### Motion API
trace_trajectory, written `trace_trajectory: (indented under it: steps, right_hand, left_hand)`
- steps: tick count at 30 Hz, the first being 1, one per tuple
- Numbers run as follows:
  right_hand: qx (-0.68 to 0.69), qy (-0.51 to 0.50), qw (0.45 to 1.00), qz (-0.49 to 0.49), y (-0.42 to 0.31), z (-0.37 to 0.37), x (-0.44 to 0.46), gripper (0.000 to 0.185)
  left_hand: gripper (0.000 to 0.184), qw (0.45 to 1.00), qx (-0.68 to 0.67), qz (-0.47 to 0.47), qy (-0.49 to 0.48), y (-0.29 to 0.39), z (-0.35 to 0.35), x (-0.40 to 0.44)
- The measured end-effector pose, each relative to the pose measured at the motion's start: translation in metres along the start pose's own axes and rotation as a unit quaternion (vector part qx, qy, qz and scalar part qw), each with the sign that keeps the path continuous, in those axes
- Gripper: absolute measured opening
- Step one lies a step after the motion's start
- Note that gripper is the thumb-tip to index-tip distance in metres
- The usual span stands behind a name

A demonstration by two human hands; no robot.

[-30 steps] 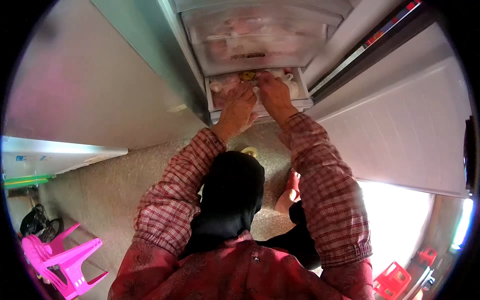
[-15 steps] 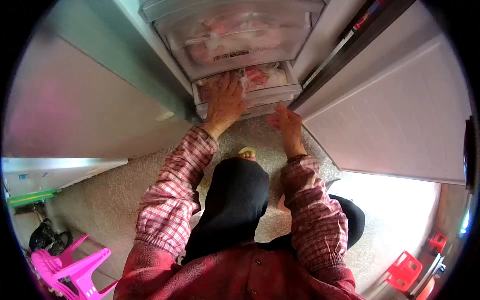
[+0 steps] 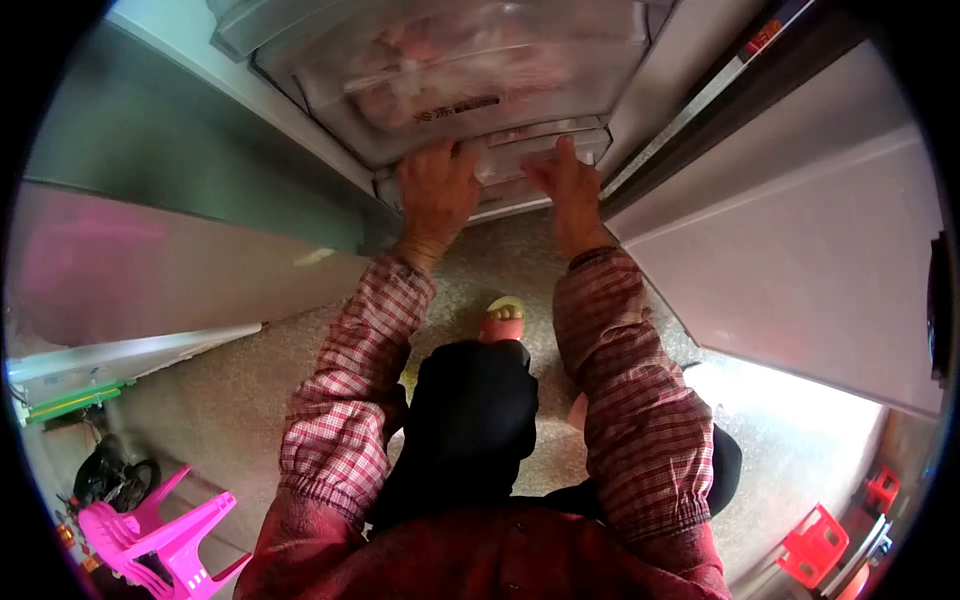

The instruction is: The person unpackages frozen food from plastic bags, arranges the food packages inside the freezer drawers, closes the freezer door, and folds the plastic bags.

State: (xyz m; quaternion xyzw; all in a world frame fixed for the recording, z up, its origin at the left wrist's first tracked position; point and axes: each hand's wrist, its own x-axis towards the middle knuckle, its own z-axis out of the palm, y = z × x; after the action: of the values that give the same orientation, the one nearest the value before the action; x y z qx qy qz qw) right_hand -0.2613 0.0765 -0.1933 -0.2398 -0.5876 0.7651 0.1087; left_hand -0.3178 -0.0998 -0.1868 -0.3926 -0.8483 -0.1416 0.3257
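Note:
The lower freezer drawer is pushed nearly in beneath the upper clear drawer, which has dark lettering on its front and bagged food showing through. Against the left part of the lower drawer's front, my left hand presses with bent fingers, its tips partly hidden. On the right part of the same front rests my right hand, thumb and fingers apart. Neither hand holds anything loose. The lower drawer's contents are out of sight.
Open fridge doors stand on the left and right. A pink plastic stool is at lower left, a red stool at lower right. My sandalled foot is on the speckled floor below the drawers.
The lower drawer has slid inward, hiding the bagged food that showed in it. My left hand has moved from inside it to its front; my right hand has come forward onto the front.

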Motion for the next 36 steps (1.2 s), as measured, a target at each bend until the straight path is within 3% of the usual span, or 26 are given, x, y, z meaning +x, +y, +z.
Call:
trace_trajectory:
  steps: [2,5,8,15,18,23,27,29,30,32,34,35,36]
  right_hand:
    - [0.036,-0.031,0.999,-0.021,0.008,-0.002,0.010,0.063]
    - [0.088,-0.047,0.995,-0.026,0.006,0.002,0.016,0.061]
    - [0.145,-0.014,0.989,-0.007,-0.001,0.011,0.012,0.061]
    - [0.187,0.016,0.982,0.008,-0.003,0.016,0.022,0.060]
    - [0.174,-0.032,0.984,0.012,0.005,0.009,0.024,0.060]
    - [0.149,-0.064,0.980,0.119,0.039,-0.011,-0.042,0.063]
    - [0.279,-0.025,0.955,0.102,0.114,-0.030,-0.117,0.049]
    - [0.207,0.025,0.949,0.237,0.131,-0.062,-0.139,0.039]
    - [0.204,0.026,0.951,0.231,0.123,-0.075,-0.147,0.039]
    - [0.230,0.108,0.963,0.092,0.096,-0.105,-0.162,0.034]
    - [-0.072,0.180,0.980,-0.036,0.027,-0.150,-0.160,0.032]
    - [-0.044,0.227,0.967,-0.109,-0.050,-0.128,-0.190,0.031]
    - [-0.063,0.194,0.952,-0.229,-0.094,-0.142,-0.205,0.032]
  left_hand:
    - [0.026,0.998,0.053,-0.037,0.016,-0.002,0.002,0.000]
    - [0.017,0.998,0.022,-0.005,0.061,-0.007,0.000,0.007]
    - [0.012,0.998,0.044,-0.017,0.046,-0.005,-0.003,0.011]
    - [0.010,0.995,0.083,-0.023,0.045,-0.004,0.004,0.016]
    - [0.014,0.995,0.088,-0.026,0.033,-0.003,0.003,0.014]
    - [0.016,0.998,-0.035,-0.049,0.021,0.012,-0.027,-0.028]
    - [0.010,0.991,-0.064,-0.050,-0.108,0.022,-0.051,-0.125]
    - [0.009,0.962,-0.079,-0.100,-0.240,0.027,-0.072,-0.168]
    - [0.009,0.964,-0.082,-0.099,-0.234,0.029,-0.080,-0.189]
    - [0.007,0.944,-0.134,-0.143,-0.267,0.032,-0.095,-0.222]
    - [0.006,0.933,-0.139,-0.139,-0.303,0.034,-0.111,-0.240]
    - [0.006,0.919,-0.139,-0.136,-0.343,0.035,-0.116,-0.247]
    - [0.006,0.921,-0.141,-0.135,-0.338,0.035,-0.119,-0.254]
